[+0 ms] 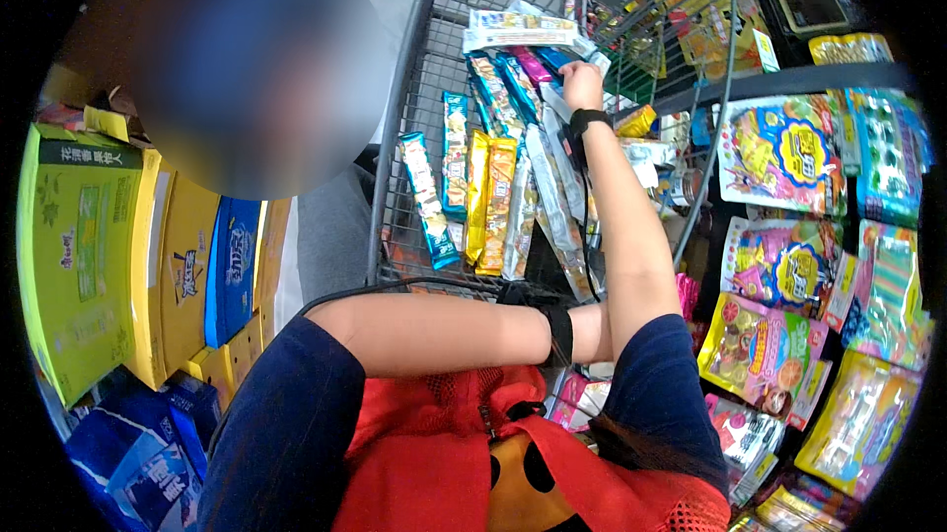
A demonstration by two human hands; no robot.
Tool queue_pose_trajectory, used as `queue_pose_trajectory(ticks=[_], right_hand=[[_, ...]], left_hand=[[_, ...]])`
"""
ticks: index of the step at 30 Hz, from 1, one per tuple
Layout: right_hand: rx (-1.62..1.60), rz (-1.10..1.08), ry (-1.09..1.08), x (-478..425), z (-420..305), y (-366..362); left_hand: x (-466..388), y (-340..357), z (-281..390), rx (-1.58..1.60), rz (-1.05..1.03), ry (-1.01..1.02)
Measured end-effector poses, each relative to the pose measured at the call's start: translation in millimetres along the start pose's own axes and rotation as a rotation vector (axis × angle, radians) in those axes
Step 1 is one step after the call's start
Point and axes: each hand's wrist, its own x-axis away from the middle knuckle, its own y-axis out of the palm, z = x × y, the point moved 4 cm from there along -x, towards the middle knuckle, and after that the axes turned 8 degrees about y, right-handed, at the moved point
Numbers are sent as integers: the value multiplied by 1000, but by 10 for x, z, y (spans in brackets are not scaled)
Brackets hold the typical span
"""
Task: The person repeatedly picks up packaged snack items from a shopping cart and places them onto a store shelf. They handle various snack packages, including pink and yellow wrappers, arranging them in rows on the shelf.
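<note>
My right hand [582, 86] reaches into a metal shopping cart [423, 51], its bent fingertips at the end of a dark blue snack packet [551, 57]. Whether they grip it is unclear. Around it lie long slim packets: teal ones [455, 151], a magenta one [531, 64], yellow and orange ones [498, 206], and several clear-and-white ones [553, 188]. White packets [523, 30] lie crosswise beyond them. My left forearm crosses in front of my body, and my left hand [592, 332] is mostly hidden behind my right upper arm. Both wrists wear black straps.
Bagged sweets [784, 155] with price tags line the shelf at right. Green [85, 258], yellow [185, 273] and blue [237, 266] cartons stand at left. Another person [333, 229], partly blurred, is beside the cart. A black cable [588, 236] runs along my right arm.
</note>
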Motion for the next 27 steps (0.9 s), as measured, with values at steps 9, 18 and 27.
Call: queue_pose_trajectory(ticks=[9, 18, 27], right_hand=[[-108, -217, 19, 173, -251, -347], [154, -294, 70, -22, -203, 285], [149, -340, 218, -69, 78, 649]], left_hand=[[15, -118, -155, 5, -150, -140], [-60, -316, -5, 669, 4, -382], [-24, -155, -85, 521, -21, -326]])
